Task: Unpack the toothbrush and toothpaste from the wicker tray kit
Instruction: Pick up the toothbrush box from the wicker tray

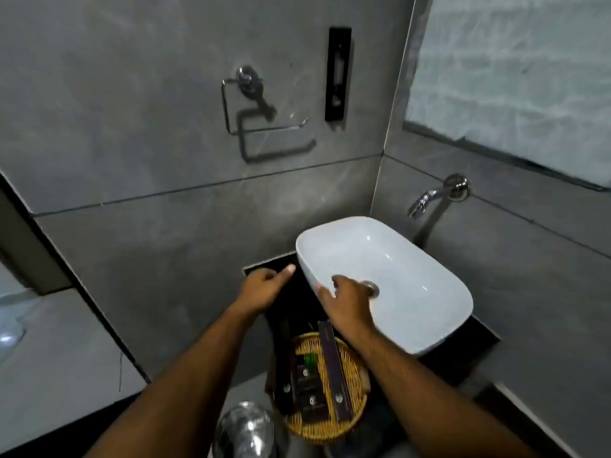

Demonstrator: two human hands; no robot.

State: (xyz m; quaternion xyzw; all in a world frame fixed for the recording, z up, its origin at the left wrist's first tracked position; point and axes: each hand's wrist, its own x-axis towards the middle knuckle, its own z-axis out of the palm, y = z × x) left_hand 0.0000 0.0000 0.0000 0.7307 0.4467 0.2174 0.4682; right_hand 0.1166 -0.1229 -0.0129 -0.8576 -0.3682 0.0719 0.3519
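A round wicker tray [355, 371] sits on the black counter below the basin. It holds several dark packets: a long purple-black box [334, 368] on its right side, a long black box [285, 368] along its left edge, and small dark packets [309, 381] between them, one with a green spot. My left hand [264, 287] hovers beyond the tray over the counter, fingers loosely apart, holding nothing. My right hand [347, 302] hangs over the basin's near rim, fingers spread, empty. Both hands are clear of the tray.
A white oval basin [413, 259] stands on the black counter [264, 264], with a chrome wall tap [429, 196] above its right side. A shiny metal object [246, 431] stands left of the tray. An empty chrome paper holder [251, 104] hangs on the grey wall.
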